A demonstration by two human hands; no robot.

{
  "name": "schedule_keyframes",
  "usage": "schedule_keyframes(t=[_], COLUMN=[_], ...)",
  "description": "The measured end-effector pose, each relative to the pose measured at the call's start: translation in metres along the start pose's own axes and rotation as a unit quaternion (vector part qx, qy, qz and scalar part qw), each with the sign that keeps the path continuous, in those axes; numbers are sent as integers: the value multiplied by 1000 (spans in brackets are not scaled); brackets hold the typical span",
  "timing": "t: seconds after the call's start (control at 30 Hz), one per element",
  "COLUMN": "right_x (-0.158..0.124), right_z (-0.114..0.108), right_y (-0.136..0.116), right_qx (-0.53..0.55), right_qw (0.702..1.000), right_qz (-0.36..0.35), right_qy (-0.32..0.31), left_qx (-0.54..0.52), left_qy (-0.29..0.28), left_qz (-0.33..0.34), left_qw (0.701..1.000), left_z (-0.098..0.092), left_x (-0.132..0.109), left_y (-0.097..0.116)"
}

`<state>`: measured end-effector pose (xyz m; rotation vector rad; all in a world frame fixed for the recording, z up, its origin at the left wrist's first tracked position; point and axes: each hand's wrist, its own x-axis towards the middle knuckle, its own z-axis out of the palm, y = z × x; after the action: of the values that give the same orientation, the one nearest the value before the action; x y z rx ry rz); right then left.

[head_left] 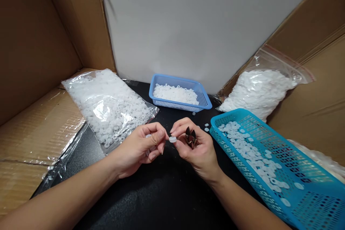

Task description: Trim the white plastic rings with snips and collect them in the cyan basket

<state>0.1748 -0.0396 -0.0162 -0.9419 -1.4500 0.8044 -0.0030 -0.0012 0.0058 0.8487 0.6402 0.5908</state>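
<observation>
Between the thumb and fingertips of my right hand [198,147] is a small, round, translucent white plastic cap [173,139]. A dark, pointed, ring-like ornament [191,137] sits on a finger of that hand. My left hand [144,145] is closed just beside it, its fingertips close to the cap; whether they touch it I cannot tell. Small white plastic pieces [148,136] show between the left thumb and curled fingers, partly hidden. Both hands are above the black tabletop [161,194].
A blue basket [180,107] of small white rings stands at the back. On the right, a long teal basket [231,151] holds several white caps. Clear bags of white pieces lie left [107,107] and back right [258,90]. Cardboard [78,18] and a white panel [188,18] enclose the table.
</observation>
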Motion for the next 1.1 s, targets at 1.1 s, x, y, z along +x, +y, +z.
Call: schedule_keyframes(t=[1.1], right_x=[23], right_z=[6], right_y=[31], right_qx=[-148], right_qw=[981], right_qz=[100], right_qy=[-75], left_qx=[-82], left_qy=[196], left_qz=[36], left_qw=[977], left_z=[-17], left_x=[11], left_y=[23])
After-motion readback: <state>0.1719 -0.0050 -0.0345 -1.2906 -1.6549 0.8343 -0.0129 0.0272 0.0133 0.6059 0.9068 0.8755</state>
